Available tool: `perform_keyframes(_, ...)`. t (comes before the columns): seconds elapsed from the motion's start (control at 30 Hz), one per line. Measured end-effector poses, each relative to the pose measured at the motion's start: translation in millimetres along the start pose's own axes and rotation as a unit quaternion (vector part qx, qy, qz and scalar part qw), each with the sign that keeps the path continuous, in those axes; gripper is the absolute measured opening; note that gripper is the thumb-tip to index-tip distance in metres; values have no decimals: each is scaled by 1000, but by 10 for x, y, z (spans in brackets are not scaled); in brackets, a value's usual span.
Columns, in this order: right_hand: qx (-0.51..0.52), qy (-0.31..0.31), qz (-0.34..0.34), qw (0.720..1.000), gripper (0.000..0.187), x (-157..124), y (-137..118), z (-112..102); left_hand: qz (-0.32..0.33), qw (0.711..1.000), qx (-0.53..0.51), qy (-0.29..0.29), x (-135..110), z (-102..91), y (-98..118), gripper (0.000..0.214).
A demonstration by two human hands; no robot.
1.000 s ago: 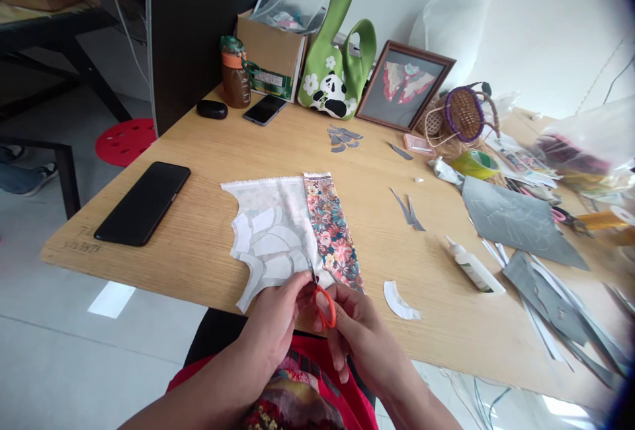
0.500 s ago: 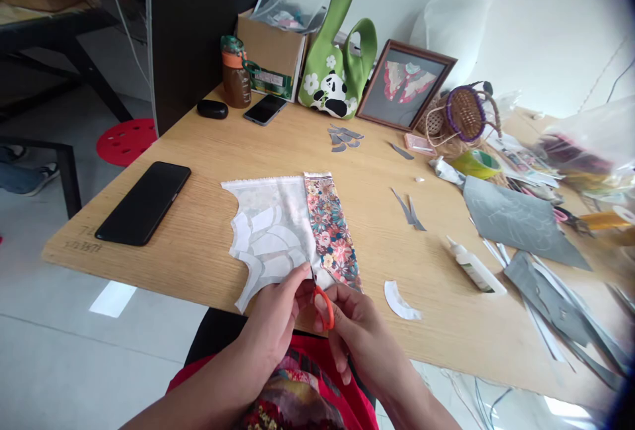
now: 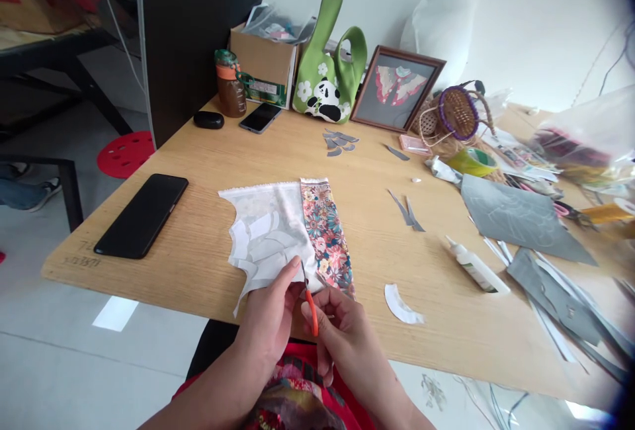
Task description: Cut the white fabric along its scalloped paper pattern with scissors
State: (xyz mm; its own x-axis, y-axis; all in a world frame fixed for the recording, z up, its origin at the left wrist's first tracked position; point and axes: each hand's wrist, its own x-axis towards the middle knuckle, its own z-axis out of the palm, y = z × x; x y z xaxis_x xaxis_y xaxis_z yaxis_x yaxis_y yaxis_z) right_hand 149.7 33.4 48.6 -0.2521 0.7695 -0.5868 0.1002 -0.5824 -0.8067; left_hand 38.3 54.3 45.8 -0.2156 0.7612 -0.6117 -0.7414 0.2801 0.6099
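Observation:
A piece of cloth [image 3: 270, 228], white with paper shapes stuck on its back and a floral strip [image 3: 327, 235] folded over on the right, lies at the near edge of the wooden table [image 3: 208, 152]. My left hand [image 3: 270, 317] pinches the cloth's near edge between thumb and fingers. My right hand [image 3: 342, 337] is closed on small orange-handled scissors [image 3: 310, 301], whose blades point up into the cloth beside my left fingertips.
A black phone [image 3: 142, 215] lies at the left. A white curved cut-out [image 3: 401, 304], a glue bottle [image 3: 476, 270] and grey paper sheets [image 3: 520, 218] lie to the right. At the back stand a bottle, cardboard box, green panda bag [image 3: 330, 79], framed picture [image 3: 397, 89] and baskets.
The scissors' handles have closed together and turned edge-on. Both hands stay at the cloth's near edge. The camera has tilted up a little.

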Motion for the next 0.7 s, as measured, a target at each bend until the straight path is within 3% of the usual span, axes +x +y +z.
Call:
perform_keyframes(0.33, -19, 31, -41, 999, 44, 68, 129, 43, 27, 1000, 16, -3, 59, -29, 30, 35)
perform_keyframes(0.47, 6, 39, -26, 999, 44, 65, 100, 75, -2, 1000, 7, 4, 98, -18, 30, 32)
perform_keyframes(0.7, 88, -37, -9, 995, 52, 56, 83, 60, -49, 998, 25, -39, 124, -47, 52, 24)
